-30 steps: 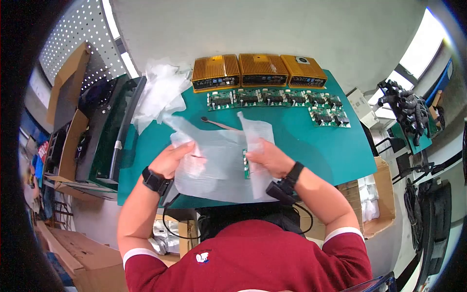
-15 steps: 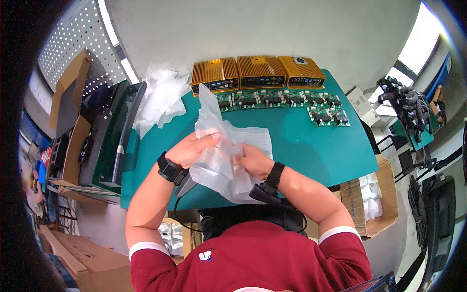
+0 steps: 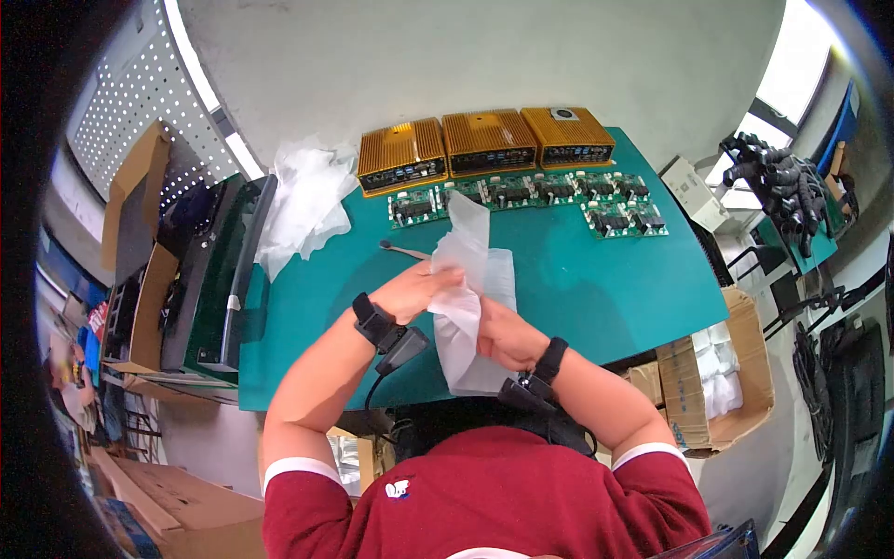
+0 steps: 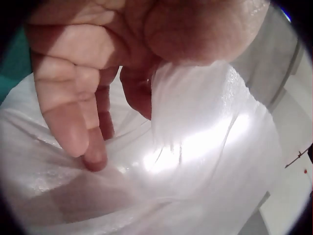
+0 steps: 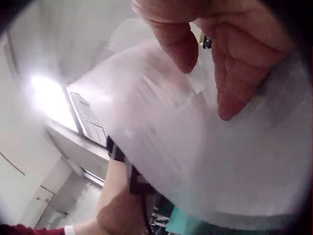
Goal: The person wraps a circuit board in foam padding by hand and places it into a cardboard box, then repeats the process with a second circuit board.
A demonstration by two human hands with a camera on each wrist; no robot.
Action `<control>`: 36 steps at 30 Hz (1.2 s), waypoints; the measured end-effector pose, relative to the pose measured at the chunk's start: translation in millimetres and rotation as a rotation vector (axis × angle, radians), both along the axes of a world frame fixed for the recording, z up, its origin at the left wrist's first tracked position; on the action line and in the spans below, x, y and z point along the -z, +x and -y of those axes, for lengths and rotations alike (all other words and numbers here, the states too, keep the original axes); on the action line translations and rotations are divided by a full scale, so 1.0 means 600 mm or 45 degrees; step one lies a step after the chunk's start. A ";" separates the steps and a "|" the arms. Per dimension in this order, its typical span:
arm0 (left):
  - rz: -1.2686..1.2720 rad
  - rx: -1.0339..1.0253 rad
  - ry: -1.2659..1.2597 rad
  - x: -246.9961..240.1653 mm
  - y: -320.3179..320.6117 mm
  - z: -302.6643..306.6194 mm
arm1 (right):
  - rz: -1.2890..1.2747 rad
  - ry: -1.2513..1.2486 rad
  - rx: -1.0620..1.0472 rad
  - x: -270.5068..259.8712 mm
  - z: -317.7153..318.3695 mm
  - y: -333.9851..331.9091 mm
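Observation:
A thin white foam sheet (image 3: 466, 256) stands partly upright between the two hands, its lower part close over the table. My left hand (image 3: 419, 292) grips its near side, with a fold tucked under the thumb and the fingers (image 4: 73, 127) bent against it in the left wrist view. On the sheet's right, my right hand (image 3: 512, 334) holds it with thumb and fingers (image 5: 239, 93). A small dark and gold component (image 5: 206, 41) peeks out between those fingers; the rest of the circuit board is hidden by hand and sheet.
Three gold finned computer boxes (image 3: 489, 143) line the back of the green table (image 3: 596, 289), behind rows of circuit boards (image 3: 610, 221). A small brush (image 3: 402, 250) lies left of centre. More foam sheets (image 3: 303, 205) pile up at left; an open carton (image 3: 689, 391) stands lower right.
The sheet, earlier spread wide with a green circuit board showing by the right hand, is now folded over, covering the board. My left hand has moved right, close to my right hand.

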State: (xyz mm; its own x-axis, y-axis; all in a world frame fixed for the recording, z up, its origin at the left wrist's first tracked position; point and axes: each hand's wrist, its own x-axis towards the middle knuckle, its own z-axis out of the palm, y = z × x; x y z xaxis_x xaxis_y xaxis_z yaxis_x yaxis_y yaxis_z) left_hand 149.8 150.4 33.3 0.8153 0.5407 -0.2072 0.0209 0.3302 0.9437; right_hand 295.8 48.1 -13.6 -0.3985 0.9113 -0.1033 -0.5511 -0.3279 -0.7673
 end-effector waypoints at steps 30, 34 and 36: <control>-0.522 -1.238 1.193 -0.012 -0.275 0.088 | 1.744 1.032 0.170 -0.015 0.044 0.043; -0.630 -0.635 1.307 -0.050 -0.204 0.111 | 1.690 0.980 0.081 -0.006 0.043 0.019; -0.684 -0.490 1.310 -0.048 -0.164 0.092 | 1.690 0.976 0.087 -0.003 0.042 0.013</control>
